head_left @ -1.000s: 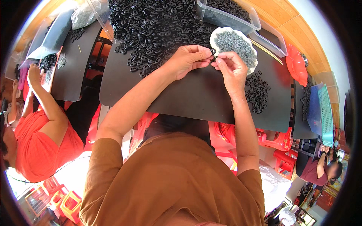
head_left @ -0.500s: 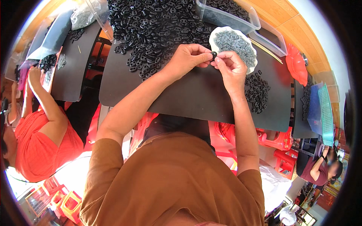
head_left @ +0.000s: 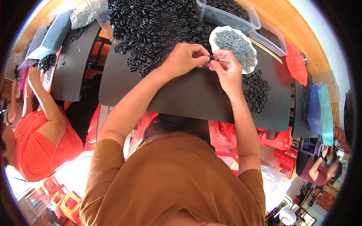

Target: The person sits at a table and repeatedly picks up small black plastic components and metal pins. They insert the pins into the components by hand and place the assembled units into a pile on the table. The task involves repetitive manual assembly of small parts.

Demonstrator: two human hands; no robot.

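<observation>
Between my two hands, over the table, is a small black oval piece [head_left: 211,57], which looks like a two-hole cord lock. The thumb and fingertips of my left hand [head_left: 184,60] pinch its left end. From the other side my right hand [head_left: 228,71] grips it with thumb and fingers, hiding part of it. Beyond my left hand spreads a big heap of black oval two-hole pieces [head_left: 151,41]. A white scalloped dish [head_left: 253,67] of small grey, wire-like parts [head_left: 233,44] stands just past my right hand. A smaller pile of black pieces [head_left: 257,93] lies beside my right forearm.
The dark table [head_left: 181,98] runs in front of me. Clear plastic bins [head_left: 230,23] stand at its far side, near a red lobed dish [head_left: 296,64]. A teal basket [head_left: 325,113] is at right. At the left table, a person in red [head_left: 45,139] works.
Both hands have shifted slightly left and tilted the small black piece, so its edge now shows instead of its round face. The heap and dish look unchanged.
</observation>
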